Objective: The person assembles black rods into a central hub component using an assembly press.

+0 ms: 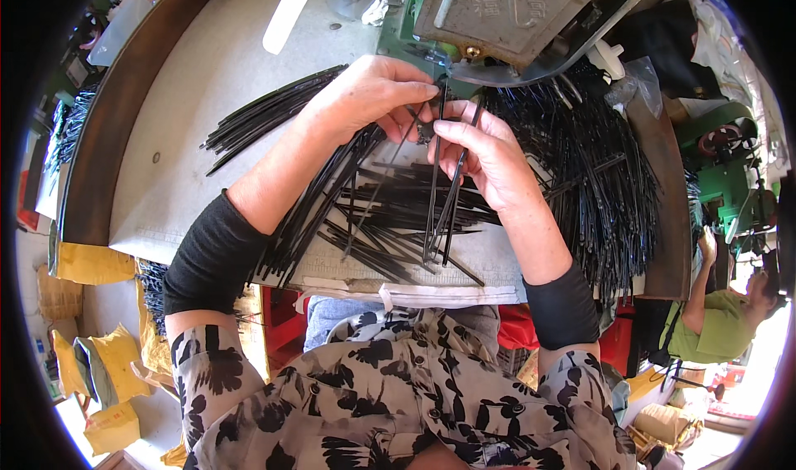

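Note:
My left hand (365, 97) is closed in a pinch on the upper ends of thin black rods, just under the machine's front edge. Close beside it, my right hand (489, 159) grips a few thin black rods (432, 196) between thumb and fingers; they hang down toward me and look like umbrella ribs. Where the fingers meet, the rod ends are small and partly hidden. Below my hands, loose black rods (390, 200) lie crisscrossed on the pale worktable (182, 130). A neater bundle of rods (265, 109) rests to the left, partly behind my left forearm.
A green and grey machine (506, 22) stands directly ahead, overhanging the table. At the right lies a large heap of black rods (593, 188). A brown raised rim (91, 155) borders the table. Another person (717, 325) in green sits far right, near a green machine (725, 192).

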Motion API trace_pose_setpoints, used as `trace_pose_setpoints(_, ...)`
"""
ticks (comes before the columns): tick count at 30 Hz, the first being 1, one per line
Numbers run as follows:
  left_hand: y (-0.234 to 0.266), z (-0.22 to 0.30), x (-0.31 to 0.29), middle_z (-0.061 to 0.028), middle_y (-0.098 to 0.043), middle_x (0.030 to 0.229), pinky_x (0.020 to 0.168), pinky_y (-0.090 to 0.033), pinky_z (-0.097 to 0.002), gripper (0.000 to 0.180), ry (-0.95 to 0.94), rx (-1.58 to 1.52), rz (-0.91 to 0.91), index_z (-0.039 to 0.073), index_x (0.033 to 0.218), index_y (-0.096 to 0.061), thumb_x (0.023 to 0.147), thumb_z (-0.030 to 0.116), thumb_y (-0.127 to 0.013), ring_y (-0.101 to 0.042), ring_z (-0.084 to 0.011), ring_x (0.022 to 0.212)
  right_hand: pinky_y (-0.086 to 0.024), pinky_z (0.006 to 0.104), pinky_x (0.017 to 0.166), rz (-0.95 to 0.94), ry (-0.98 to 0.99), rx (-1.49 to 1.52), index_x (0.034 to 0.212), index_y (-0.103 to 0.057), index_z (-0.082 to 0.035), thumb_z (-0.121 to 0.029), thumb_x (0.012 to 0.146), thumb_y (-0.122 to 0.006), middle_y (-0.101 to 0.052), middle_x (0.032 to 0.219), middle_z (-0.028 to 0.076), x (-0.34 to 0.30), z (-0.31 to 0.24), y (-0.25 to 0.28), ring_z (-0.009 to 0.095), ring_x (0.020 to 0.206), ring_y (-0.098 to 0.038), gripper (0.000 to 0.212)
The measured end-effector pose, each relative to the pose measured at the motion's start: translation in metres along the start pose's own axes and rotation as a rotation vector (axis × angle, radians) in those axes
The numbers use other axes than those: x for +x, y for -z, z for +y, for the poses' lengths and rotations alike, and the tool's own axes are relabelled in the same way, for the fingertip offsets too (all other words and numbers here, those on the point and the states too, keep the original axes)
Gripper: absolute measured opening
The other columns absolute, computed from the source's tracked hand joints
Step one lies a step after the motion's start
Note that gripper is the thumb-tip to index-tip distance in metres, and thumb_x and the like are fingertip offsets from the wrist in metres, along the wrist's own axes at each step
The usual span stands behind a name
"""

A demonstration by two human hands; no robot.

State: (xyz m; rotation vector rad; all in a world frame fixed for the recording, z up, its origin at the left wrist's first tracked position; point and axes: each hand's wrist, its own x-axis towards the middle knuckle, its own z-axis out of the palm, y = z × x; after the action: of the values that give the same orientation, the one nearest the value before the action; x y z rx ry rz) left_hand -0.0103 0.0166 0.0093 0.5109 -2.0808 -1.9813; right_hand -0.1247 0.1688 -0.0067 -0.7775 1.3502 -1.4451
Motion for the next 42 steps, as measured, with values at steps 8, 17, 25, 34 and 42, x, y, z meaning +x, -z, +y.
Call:
trace_pose_setpoints(8,0.003,-0.006,0.003,-0.0041,-0.061,0.069,0.044,-0.045,-0.0193,0.028,0.027,-0.018,-0.067,0.0,0.087,-0.065,0.09,0.028,-0.058,-0.059,-0.011,0.052,-0.04,0.0173,0.045,0.027,0.039,-0.014,0.097,-0.059,-0.005,-0.023,0.085,-0.062,-0.063,0.072,0.005,0.008,0.001,0.003,0.007,0.057,-0.054,0.022)
trace_pose_setpoints(17,-0.001,-0.005,0.006,-0.0043,-0.06,0.065,0.04,-0.045,-0.0204,0.028,-0.022,0.125,-0.028,-0.001,0.086,-0.064,0.092,0.025,-0.056,-0.058,-0.011,0.046,-0.039,0.018,0.045,0.016,0.028,-0.001,0.091,-0.06,-0.005,-0.023,0.085,-0.062,-0.062,0.072,0.004,0.008,-0.002,0.007,0.007,0.056,-0.054,0.019)
trace_pose_setpoints(25,-0.006,-0.008,0.006,-0.0037,-0.059,0.06,0.039,-0.045,-0.0202,0.028,-0.081,0.181,0.018,-0.002,0.084,-0.065,0.092,0.023,-0.055,-0.057,-0.0102,0.044,-0.039,0.0184,0.045,0.022,0.017,-0.037,0.088,-0.06,-0.005,-0.023,0.085,-0.063,-0.062,0.071,0.005,0.008,-0.006,0.004,0.007,0.056,-0.054,0.018)
trace_pose_setpoints(34,-0.004,-0.007,0.007,-0.0031,-0.057,0.054,0.039,-0.044,-0.0209,0.032,-0.103,0.239,0.018,-0.001,0.074,-0.064,0.092,0.023,-0.056,-0.054,-0.0092,0.041,-0.04,0.0178,0.043,0.051,-0.038,-0.011,0.087,-0.063,-0.003,-0.022,0.083,-0.067,-0.062,0.069,0.006,0.01,-0.006,0.007,0.008,0.052,-0.055,0.019)
trace_pose_setpoints(42,-0.001,-0.003,0.01,-0.0021,-0.055,0.052,0.038,-0.039,-0.0212,0.035,-0.068,0.313,0.039,0.0,0.067,-0.062,0.09,0.026,-0.058,-0.051,-0.008,0.038,-0.038,0.0182,0.042,0.026,-0.058,0.109,0.083,-0.062,-0.004,-0.022,0.083,-0.067,-0.061,0.065,0.005,0.014,-0.002,0.01,0.008,0.05,-0.054,0.019)
